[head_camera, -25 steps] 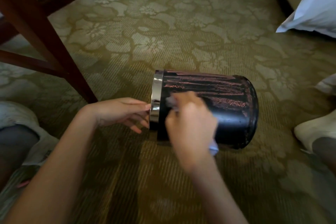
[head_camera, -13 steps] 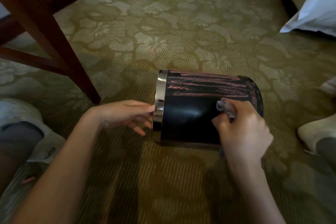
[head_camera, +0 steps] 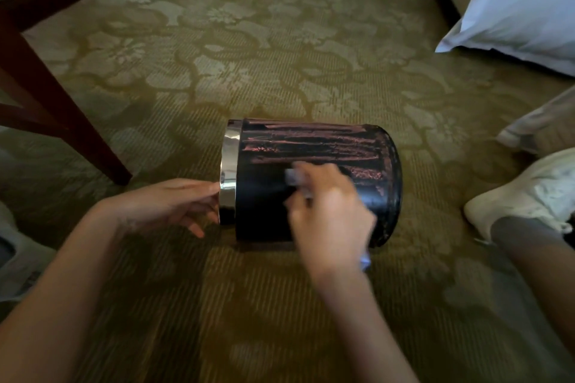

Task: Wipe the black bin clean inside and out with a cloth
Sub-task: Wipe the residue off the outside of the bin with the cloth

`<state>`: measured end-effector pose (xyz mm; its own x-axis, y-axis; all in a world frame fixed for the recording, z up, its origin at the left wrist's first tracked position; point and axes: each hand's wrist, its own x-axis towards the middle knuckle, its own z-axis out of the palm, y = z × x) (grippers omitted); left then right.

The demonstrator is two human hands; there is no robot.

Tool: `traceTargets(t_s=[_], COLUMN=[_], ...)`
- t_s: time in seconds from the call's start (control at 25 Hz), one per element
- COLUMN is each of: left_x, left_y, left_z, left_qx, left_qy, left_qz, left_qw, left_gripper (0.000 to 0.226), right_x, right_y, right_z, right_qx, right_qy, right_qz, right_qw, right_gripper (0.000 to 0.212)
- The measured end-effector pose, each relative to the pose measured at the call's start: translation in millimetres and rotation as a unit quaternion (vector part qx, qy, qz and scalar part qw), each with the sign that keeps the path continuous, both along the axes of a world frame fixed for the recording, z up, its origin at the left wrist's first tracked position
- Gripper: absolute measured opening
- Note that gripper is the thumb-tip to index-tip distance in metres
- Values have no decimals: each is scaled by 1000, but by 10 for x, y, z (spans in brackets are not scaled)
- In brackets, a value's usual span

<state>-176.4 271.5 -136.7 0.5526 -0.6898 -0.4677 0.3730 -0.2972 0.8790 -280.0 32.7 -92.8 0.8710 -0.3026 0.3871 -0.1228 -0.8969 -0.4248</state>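
Underneath, carpet (head_camera: 280, 40): olive floral pile spreads out on every side of your two hands.
Wooden frame (head_camera: 62, 121): dark legs and rails stand well beyond your left hand, on its outer side.
Pillow (head_camera: 522, 3): white, far past your right hand.
Black bin (head_camera: 261, 205): on its side on the carpet, directly under your right hand; reddish streaks mark the wall beyond your knuckles.
Shoe (head_camera: 529, 190): pale, near the bin's base, outside your right hand.
Right hand (head_camera: 329, 218): blurred, fingers curled round the cloth, pressed to the bin's wall.
Left hand (head_camera: 168, 205): fingers extended, tips touching the silver rim (head_camera: 228, 171), gripping nothing.
Cloth (head_camera: 294, 177): pale, bunched in your right-hand grip.
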Motion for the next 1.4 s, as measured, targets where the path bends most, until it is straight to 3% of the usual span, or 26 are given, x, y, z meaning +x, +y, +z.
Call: traceTargets(t_s=[0.16, 0.28, 0.48, 0.8, 1.04, 1.28, 1.4], left_x=[3, 17, 79, 41, 54, 25, 11], left_y=[34, 32, 70, 36, -319, -257, -181], left_z=[-5, -16, -58, 0, 159, 171, 164], left_qx=[-3, -6, 2, 18, -59, -44, -40], left_qy=[4, 3, 9, 16, -31, -47, -28], left_qz=[-20, -22, -32, -64, 144, 89, 51], left_qw=[1000, 1000, 999, 998, 987, 994, 998], left_gripper=[57, 53, 59, 68, 40, 40, 42], right_x=[-173, -121, -245, -433, -501, -312, -100], right_y=[-848, -732, -598, -921, -887, -591, 51], right_z=[34, -9, -183, -272, -329, -80, 42], right_qx=[3, -10, -26, -32, -11, 47, 23], right_qy=[-5, -4, -20, -43, -46, -37, -20], right_qz=[-105, -132, 18, -75, -90, -121, -17], right_qw=[995, 991, 999, 996, 995, 991, 999], right_gripper=[40, 42, 45, 40, 42, 39, 33])
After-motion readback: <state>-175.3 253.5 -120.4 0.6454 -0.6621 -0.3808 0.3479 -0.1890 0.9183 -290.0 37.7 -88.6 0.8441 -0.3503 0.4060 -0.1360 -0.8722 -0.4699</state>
